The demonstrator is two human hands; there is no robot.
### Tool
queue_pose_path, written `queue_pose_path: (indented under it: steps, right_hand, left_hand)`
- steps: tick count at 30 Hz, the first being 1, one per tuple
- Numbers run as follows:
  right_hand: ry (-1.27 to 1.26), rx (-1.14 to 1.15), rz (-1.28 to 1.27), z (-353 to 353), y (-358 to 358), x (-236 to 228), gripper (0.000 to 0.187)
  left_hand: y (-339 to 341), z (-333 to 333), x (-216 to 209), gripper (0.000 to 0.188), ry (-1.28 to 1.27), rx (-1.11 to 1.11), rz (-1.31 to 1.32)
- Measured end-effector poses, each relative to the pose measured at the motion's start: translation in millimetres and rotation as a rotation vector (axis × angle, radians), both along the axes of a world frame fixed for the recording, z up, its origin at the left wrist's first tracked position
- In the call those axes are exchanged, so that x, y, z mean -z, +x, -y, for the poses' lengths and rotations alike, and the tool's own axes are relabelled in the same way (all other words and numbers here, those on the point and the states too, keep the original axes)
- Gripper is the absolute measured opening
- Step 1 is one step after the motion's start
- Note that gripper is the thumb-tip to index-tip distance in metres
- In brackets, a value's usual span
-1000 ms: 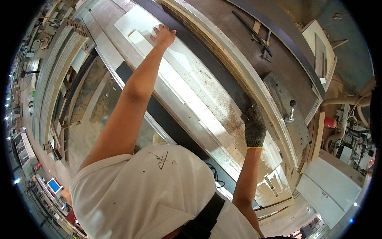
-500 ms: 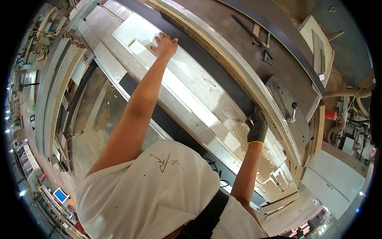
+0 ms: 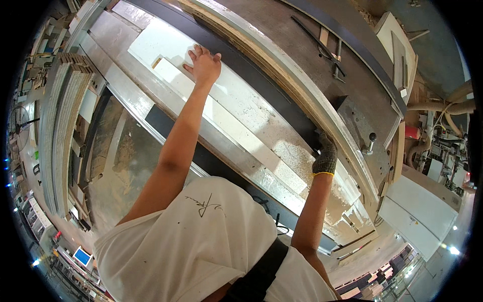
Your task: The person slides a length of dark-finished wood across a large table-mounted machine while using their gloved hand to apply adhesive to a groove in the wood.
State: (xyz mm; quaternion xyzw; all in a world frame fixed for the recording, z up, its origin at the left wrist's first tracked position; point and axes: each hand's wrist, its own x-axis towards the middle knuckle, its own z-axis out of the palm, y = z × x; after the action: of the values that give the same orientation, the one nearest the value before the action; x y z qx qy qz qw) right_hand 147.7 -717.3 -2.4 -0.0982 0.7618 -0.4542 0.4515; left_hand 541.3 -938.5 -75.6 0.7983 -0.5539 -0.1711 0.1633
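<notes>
A long white board [image 3: 241, 95] lies on the metal work surface, with sawdust scattered over its right part. A narrower white strip [image 3: 226, 121] lies along its near side. My bare left hand [image 3: 205, 64] rests on the board close to its far edge, fingers spread. Farther right, my right hand [image 3: 325, 155] wears a dark knitted glove with a yellow cuff edge. It is bent at the board's far side, beside a dark strip [image 3: 282, 98]. Its fingers look curled in, and what they hold, if anything, is hidden.
A long wooden-edged rail [image 3: 266, 53] runs behind the board. Beyond it, a clamp [image 3: 338, 65] and a ball-topped lever [image 3: 371, 143] sit on a brown surface. Stacked panels [image 3: 58, 131] stand at the left. A white cabinet [image 3: 417, 211] stands at the right.
The whole view has shifted slightly, so the board's left end appears farther left. Both hands stay at the board; my left hand sits slightly farther right along it.
</notes>
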Motion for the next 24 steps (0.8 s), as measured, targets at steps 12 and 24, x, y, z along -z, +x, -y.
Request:
queue_pose_path:
  steps: [12, 24]
  right_hand:
    - [0.021, 0.019, -0.037, 4, 4, -11, 0.037]
    - [-0.063, -0.091, -0.08, -10, 1, -43, 0.04]
  left_hand:
    - [1, 1, -4, 0.069, -0.038, -0.024, -0.022]
    - [-3, 0, -15, 0.067, -0.125, -0.048, -0.079]
